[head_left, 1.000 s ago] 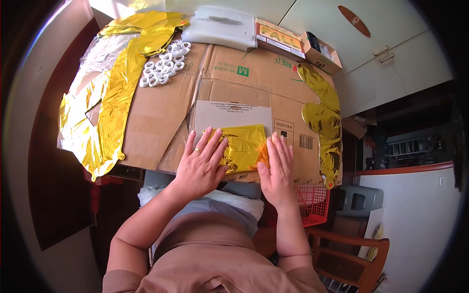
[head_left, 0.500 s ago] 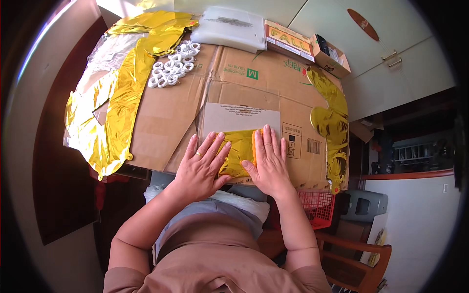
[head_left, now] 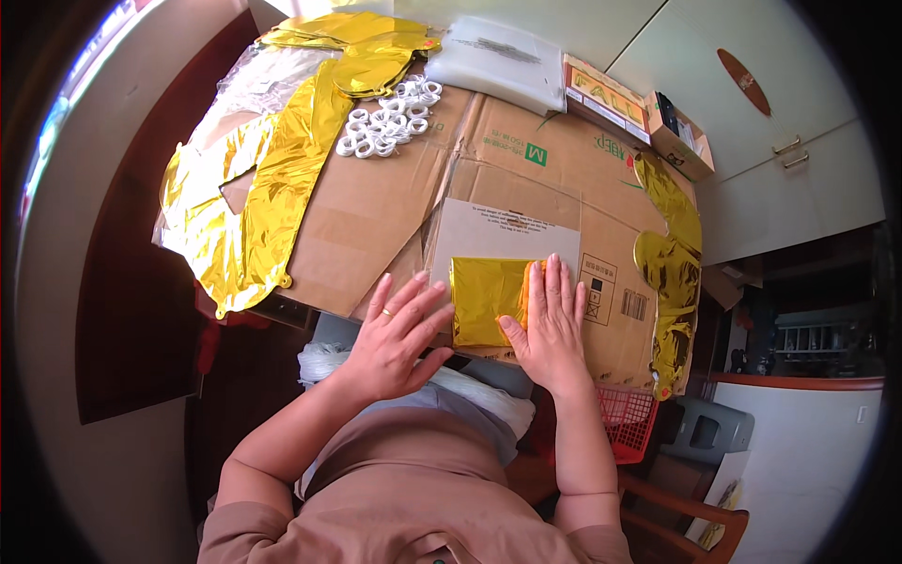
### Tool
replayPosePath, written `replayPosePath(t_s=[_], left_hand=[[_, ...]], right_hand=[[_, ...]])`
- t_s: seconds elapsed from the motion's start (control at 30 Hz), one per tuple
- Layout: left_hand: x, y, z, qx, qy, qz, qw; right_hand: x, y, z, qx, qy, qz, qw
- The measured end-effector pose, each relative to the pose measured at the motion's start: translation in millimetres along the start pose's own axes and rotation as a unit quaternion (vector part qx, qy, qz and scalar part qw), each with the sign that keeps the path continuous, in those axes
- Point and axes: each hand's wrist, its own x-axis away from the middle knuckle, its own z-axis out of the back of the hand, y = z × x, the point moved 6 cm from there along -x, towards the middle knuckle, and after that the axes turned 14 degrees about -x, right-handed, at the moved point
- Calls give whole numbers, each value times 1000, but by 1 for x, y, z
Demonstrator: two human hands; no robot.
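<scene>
A folded flat piece of gold foil (head_left: pixel 484 301), apparently a deflated foil balloon, lies at the near edge of the cardboard (head_left: pixel 376 216), over the lower part of a clear plastic bag (head_left: pixel 503 226) with a printed upper strip. My right hand (head_left: pixel 552 329) rests flat on the foil's right end, fingers stretched. Under its fingers and thumb shows a crumpled orange thing (head_left: pixel 528 282), perhaps a cloth, mostly hidden. Just left of the foil hovers my left hand (head_left: pixel 399 334), a ring on one finger, its fingers spread and holding nothing.
Flat gold foil balloons (head_left: pixel 291 179) spread over the left side; another (head_left: pixel 672 273) lies along the right edge. White ribbon rolls (head_left: pixel 390 117) sit near the back, beside a stack of clear bags (head_left: pixel 498 61) and small boxes (head_left: pixel 606 99). A red basket (head_left: pixel 628 423) stands below right.
My left hand has come off the foil to its left. The foil now looks flatter and smoother. My right hand stays on its right end. The view has shifted, moving the scene rightward.
</scene>
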Motion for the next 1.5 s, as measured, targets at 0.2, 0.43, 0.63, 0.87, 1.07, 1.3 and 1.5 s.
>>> replayPosePath(t_s=[0.2,0.43,0.63,0.87,1.07,1.3,1.5], left_hand=[[6,14,-12,2,4,-42,999],[6,14,-7,-13,28,-26,999],[-7,18,0,8,46,-38,998],[-52,36,-31,-84,38,-35,995],[-37,23,-37,-90,-21,17,996],[-30,20,-36,-100,-41,22,994],[-30,20,-36,-108,-42,15,993]], right_hand=[[0,0,0,4,2,1,1000],[0,-1,0,2,1,-1,1000],[0,-1,1,2,1,0,1000],[1,-1,0,4,1,-2,1000],[0,0,0,3,-5,-7,1000],[11,14,14,-83,60,-1,995],[34,47,48,-246,181,-81,949]])
